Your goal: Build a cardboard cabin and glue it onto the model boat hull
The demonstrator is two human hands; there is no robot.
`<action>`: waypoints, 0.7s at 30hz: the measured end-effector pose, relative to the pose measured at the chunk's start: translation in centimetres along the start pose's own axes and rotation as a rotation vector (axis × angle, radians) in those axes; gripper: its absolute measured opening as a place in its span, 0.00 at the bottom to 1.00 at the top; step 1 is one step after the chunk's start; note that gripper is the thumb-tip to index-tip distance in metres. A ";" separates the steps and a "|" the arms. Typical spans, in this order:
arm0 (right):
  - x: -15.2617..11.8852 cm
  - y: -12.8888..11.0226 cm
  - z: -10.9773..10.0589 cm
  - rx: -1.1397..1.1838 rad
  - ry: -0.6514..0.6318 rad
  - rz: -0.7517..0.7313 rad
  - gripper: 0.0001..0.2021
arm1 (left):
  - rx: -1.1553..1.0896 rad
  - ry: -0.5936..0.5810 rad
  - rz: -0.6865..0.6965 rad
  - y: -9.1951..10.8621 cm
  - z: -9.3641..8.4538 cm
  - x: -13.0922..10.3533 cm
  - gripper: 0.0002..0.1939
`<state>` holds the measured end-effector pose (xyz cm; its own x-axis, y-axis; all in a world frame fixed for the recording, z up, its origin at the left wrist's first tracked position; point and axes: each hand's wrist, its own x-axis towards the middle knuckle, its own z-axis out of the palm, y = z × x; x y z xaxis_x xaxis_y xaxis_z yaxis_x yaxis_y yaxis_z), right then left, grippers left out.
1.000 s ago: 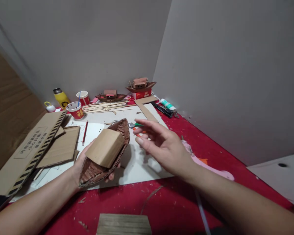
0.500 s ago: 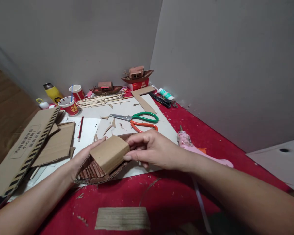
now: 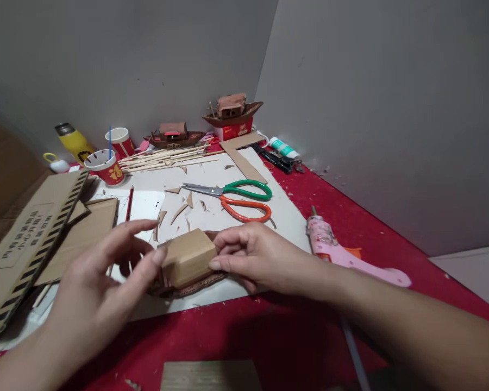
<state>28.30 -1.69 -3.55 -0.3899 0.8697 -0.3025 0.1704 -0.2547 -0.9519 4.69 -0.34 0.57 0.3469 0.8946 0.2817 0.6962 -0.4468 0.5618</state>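
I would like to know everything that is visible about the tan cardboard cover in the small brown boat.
The cardboard cover is plain tan, without visible print or paint, and looks bent, with a broad top and a side wall facing the camera. It sits in the boat. The right hand holds its right end with thumb and fingers; the left hand is open, thumb near its left end, contact unclear. Its inside is hidden.

Yellow bottle [image 3: 74, 144] and two paper cups [image 3: 106, 174] (a blue stick [image 3: 110, 142] in the nearer), far left on the desk [image 3: 204, 336].
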 end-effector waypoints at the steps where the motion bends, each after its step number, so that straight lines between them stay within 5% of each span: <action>1: 0.0 0.0 0.1 0.013 0.017 -0.002 0.06 | 0.069 0.032 0.085 0.0 0.1 -0.6 0.19; 9: 0.3 0.3 0.7 0.183 0.116 0.031 0.05 | 0.266 -0.011 0.390 -1.8 1.5 -3.1 0.25; 21: 0.3 0.7 1.0 0.293 0.113 0.024 0.08 | 0.127 -0.076 0.313 -1.7 2.1 -3.1 0.20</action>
<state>27.43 -2.05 -4.37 -0.2835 0.8991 -0.3335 -0.0956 -0.3726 -0.9231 3.74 -2.38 -2.89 0.5981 0.7142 0.3637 0.6201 -0.6998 0.3546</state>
